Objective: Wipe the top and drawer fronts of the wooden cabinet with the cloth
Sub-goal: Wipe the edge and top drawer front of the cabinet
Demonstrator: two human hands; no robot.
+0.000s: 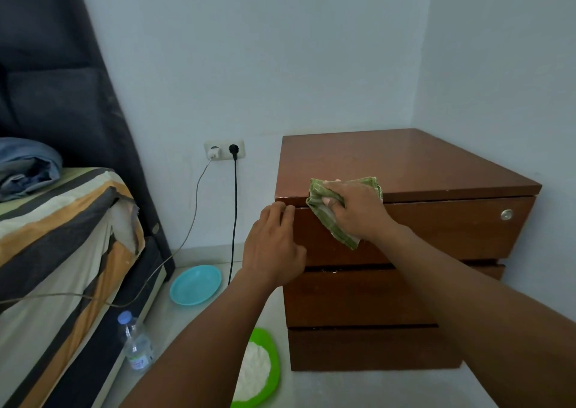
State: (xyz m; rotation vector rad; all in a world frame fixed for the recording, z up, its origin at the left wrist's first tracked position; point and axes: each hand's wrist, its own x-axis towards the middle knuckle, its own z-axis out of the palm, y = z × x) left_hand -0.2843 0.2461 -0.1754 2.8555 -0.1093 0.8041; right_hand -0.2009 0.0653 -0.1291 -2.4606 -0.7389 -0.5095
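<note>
Right hand [358,211] grips the folded green cloth [318,192], fingers curled into it, and presses it over the front edge of the wooden cabinet [405,164] near its left corner; part of the cloth lies on the top, the rest hangs down over the top drawer front [436,230]. Left hand [274,245] is relaxed and holds nothing; its fingers rest against the left end of that same drawer front, just beside the cloth.

The cabinet stands in the corner of the room, three drawer fronts stacked, a small round metal fitting [506,214] at the right end of the top one. On the floor to its left lie a blue plate [195,284], a green plate [268,339] holding white powder [254,373] and a water bottle [137,345] standing by the bed [62,220]; a wall socket [224,149] above carries two plugs with cables hanging down.
</note>
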